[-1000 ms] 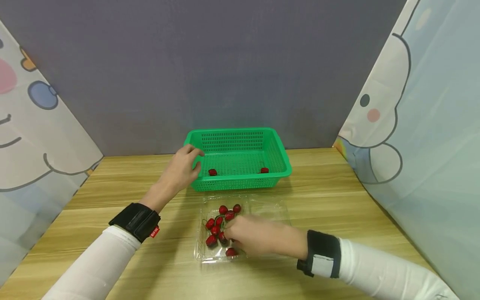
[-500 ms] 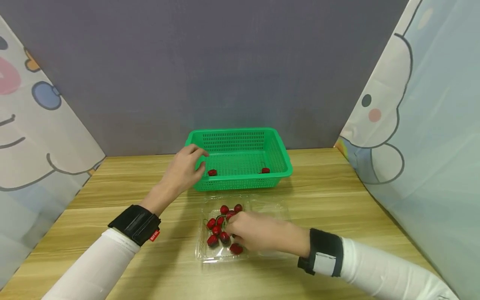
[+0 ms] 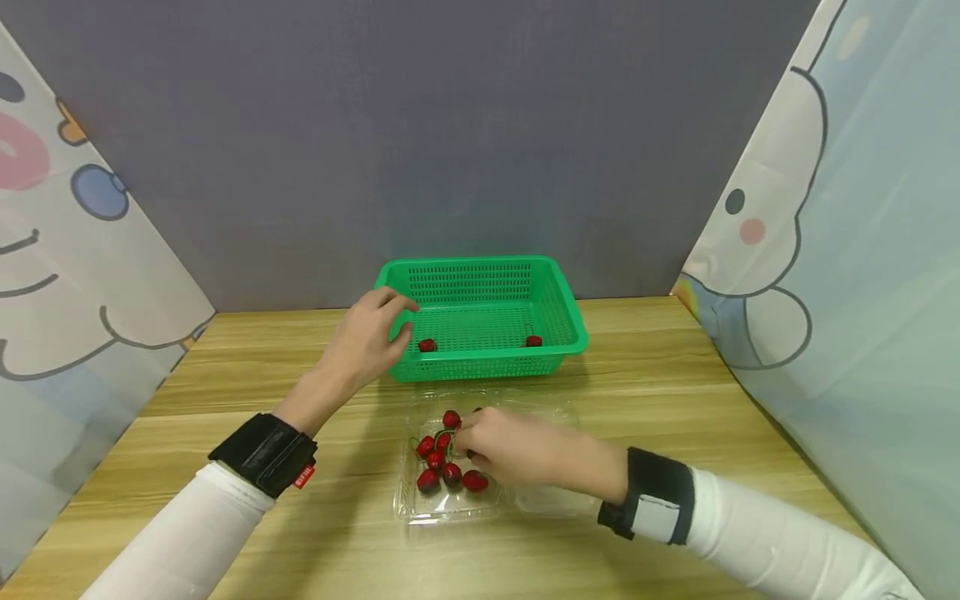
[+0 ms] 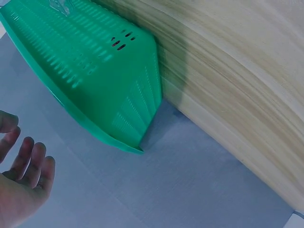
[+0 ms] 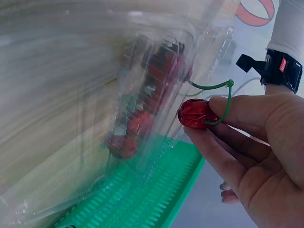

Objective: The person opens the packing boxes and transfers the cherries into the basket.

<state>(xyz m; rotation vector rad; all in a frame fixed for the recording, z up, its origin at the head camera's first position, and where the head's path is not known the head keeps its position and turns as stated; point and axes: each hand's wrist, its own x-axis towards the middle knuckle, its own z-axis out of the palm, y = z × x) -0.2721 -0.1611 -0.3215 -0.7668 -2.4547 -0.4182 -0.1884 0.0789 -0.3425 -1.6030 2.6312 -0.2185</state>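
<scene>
1. Pinching one glossy red cherry (image 5: pixel 195 114) by its body between thumb and finger of the right hand (image 3: pixel 510 446), over the clear box (image 3: pixel 447 508), near loose cherries (image 3: pixel 452 474).
2. Likely light, firm, slightly slippery; best gripped around the middle, sparing the thin green stem (image 5: pixel 230 83).
3. Holding nothing in the left hand (image 3: pixel 363 337), with fingers loosely curved, beside the green basket (image 3: pixel 480 353).

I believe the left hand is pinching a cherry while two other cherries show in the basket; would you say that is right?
Not quite: the right hand is pinching the cherry, as the right wrist view shows, while the left hand holds nothing. Two other cherries do show in the basket.
</scene>
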